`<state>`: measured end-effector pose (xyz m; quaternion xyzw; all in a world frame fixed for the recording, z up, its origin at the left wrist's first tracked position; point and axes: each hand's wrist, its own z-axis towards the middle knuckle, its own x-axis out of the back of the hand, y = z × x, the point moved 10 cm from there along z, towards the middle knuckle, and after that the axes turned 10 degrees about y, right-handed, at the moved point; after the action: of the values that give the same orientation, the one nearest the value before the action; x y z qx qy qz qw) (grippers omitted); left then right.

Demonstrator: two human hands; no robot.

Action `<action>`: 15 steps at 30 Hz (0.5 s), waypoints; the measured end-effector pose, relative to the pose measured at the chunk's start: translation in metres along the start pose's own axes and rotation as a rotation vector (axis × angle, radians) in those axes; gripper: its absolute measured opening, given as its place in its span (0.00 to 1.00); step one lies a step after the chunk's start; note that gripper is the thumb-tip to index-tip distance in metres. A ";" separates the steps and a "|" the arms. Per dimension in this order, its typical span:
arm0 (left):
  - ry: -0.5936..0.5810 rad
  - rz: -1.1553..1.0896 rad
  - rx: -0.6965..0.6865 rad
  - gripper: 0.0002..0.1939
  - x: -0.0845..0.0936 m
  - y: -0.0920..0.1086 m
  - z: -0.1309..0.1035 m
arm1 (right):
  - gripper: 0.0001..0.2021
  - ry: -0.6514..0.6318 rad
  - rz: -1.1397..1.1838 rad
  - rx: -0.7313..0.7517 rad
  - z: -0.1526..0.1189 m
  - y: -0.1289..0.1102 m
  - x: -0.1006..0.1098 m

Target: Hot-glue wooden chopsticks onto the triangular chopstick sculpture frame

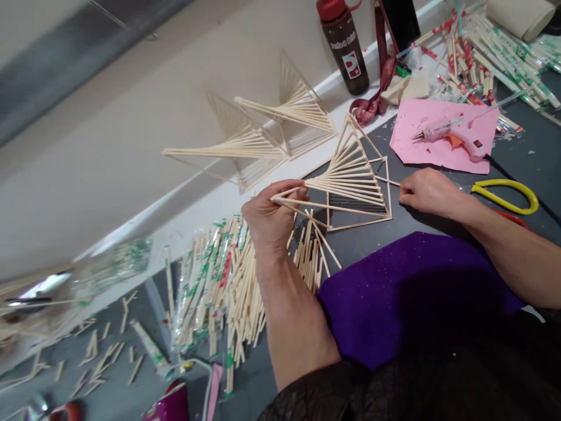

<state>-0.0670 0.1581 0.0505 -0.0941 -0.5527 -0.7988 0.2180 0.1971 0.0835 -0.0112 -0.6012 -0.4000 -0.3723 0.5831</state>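
My left hand [277,213] is closed around the left part of a twisted chopstick frame [358,186], whose thin sticks fan out over a square base. At the right, my right hand [432,190] pinches the end of a single chopstick [389,180]. The far end of that chopstick reaches the frame's right side; whether it touches cannot be made out. Two similar fan-shaped structures, one farther back [302,114] and one farther left [249,147], stand by the wall. Loose chopsticks [245,301] lie beneath and left of my left forearm.
A hot glue gun [471,140] lies on a pink sheet [405,137], its cord running right. Yellow-handled scissors [532,199] are near my right wrist. A purple sheet [363,304] lies in front. A dark bottle [348,55] and wrapped chopsticks [504,52] stand behind; broken pieces [103,359] lie left.
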 end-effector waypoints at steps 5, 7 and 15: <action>0.010 -0.033 0.007 0.11 0.001 0.000 0.000 | 0.09 0.270 0.124 -0.041 -0.002 0.010 0.040; 0.009 -0.020 0.015 0.11 0.001 0.000 0.000 | 0.11 0.475 0.360 -0.063 -0.009 0.013 0.065; 0.008 -0.017 0.042 0.12 0.000 -0.001 0.001 | 0.03 0.982 0.752 0.002 -0.032 0.028 0.110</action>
<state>-0.0670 0.1594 0.0501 -0.0816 -0.5694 -0.7891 0.2156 0.2675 0.0568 0.0797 -0.4591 0.1541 -0.3741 0.7909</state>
